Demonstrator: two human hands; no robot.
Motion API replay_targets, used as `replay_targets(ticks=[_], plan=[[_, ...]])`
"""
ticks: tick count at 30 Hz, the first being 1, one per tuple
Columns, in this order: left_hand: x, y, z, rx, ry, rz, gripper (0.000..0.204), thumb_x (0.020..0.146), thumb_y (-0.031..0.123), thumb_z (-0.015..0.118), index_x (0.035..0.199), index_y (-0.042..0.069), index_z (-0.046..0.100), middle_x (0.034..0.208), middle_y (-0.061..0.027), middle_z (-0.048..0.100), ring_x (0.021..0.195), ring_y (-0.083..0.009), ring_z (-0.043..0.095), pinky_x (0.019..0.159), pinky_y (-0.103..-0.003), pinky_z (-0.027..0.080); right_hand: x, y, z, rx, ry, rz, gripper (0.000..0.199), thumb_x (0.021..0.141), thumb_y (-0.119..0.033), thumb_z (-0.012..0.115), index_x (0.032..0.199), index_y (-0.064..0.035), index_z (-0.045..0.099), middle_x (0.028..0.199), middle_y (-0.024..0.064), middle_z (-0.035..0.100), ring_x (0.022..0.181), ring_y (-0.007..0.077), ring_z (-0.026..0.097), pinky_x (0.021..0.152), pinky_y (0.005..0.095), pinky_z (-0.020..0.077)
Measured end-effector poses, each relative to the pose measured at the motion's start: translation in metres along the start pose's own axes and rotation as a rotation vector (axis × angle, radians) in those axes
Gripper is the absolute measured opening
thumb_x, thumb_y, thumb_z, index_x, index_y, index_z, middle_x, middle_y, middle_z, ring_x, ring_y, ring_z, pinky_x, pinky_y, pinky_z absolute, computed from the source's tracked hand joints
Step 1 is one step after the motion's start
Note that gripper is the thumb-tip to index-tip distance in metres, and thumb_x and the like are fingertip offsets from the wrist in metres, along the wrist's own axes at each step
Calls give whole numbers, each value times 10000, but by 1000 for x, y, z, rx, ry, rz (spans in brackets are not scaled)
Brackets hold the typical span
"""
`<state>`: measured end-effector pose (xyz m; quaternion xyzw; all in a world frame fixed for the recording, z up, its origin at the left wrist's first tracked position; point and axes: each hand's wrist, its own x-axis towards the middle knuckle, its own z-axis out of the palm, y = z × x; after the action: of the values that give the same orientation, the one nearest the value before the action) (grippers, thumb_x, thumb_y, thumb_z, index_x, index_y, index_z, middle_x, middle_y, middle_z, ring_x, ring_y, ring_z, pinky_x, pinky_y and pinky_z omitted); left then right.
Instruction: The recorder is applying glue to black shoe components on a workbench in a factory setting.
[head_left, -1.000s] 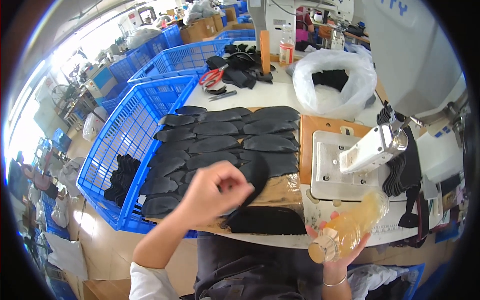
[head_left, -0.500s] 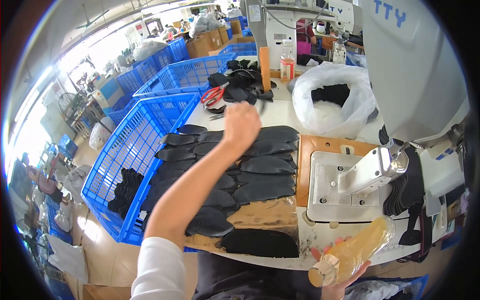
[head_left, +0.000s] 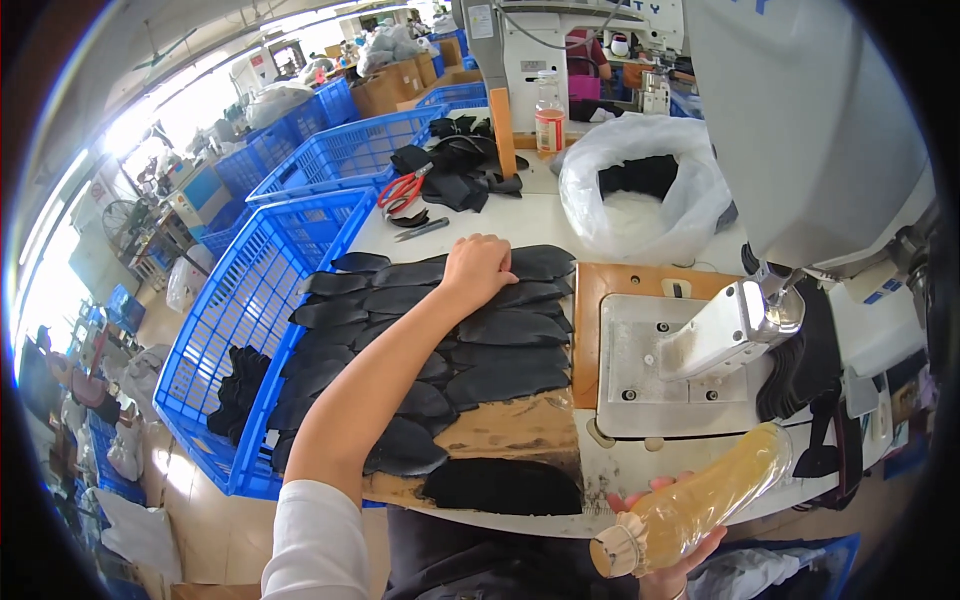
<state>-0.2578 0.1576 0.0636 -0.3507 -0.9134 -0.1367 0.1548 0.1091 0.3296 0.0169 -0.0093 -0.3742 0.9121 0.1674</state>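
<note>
Since the earlier frame the left hand [head_left: 478, 268] has come down from mid-air onto the far row of flat black curved fabric pieces [head_left: 440, 330] and now rests there, fingers curled loosely on the top pieces, pinching nothing that can be made out. The right hand [head_left: 668, 545] has stayed near the table's near edge, fingers wrapped around a clear plastic bottle of amber liquid [head_left: 695, 505] that lies tilted, cap end near.

The fabric pieces lie overlapped in rows across the white work table [head_left: 520, 215], left of the sewing machine's grey metal plate [head_left: 660, 370]. A large blue plastic mesh crate [head_left: 240, 330] stands at the table's left edge with a small heap of black pieces at its bottom; more blue crates stand farther off. A white plastic bag [head_left: 640, 195], open at the top, sits far right on the table and holds dark material. Red-handled scissors [head_left: 400, 190] lie far left of the bag beside a loose pile of black scraps [head_left: 455, 170]. The outstretched forearm covers part of the middle rows.
</note>
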Motion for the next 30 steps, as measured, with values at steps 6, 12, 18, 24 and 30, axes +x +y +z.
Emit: replay_targets(ticks=[6, 12, 18, 24, 30], plan=[[-19, 7, -34, -22, 57, 37, 346, 721, 282, 729, 914, 56, 551, 857, -100, 608, 865, -285, 573, 761, -392, 433, 6, -14, 2, -10, -19, -102, 734, 806, -637, 512, 1303, -125, 341, 1208, 138, 497, 1041, 385, 562, 985, 658, 307], [-128, 63, -120, -318, -110, 195, 234, 747, 158, 693, 923, 53, 580, 865, -93, 596, 839, -280, 558, 741, -368, 432, -3, -44, -42, 338, -246, -152, 721, 814, -563, 579, 1309, -86, 362, 1232, 162, 530, 1094, 405, 545, 1048, 666, 148], [-232, 85, -120, -260, 2, 250, 205, 649, 71, 743, 829, 82, 648, 881, -41, 596, 739, -204, 555, 671, -335, 400, -15, -55, -50, 233, -143, -234, 720, 823, -539, 571, 1346, -97, 349, 1294, 169, 495, 1112, 408, 531, 1068, 653, 83], [-272, 97, -93, -122, 237, 165, 295, 615, 64, 761, 894, 111, 674, 936, -16, 584, 750, -175, 547, 671, -308, 388, 2, -67, -103, 58, -16, -333, 720, 829, -501, 557, 1378, -96, 327, 1367, 209, 394, 1198, 403, 439, 1085, 584, 192], [-281, 81, -68, -138, 429, 146, 268, 634, 50, 727, 896, 73, 673, 890, -40, 608, 723, -174, 579, 630, -303, 425, 7, -76, -96, -111, 175, -515, 697, 875, -461, 514, 1384, -37, 297, 1406, 236, 322, 1283, 388, 347, 1095, 527, 227]])
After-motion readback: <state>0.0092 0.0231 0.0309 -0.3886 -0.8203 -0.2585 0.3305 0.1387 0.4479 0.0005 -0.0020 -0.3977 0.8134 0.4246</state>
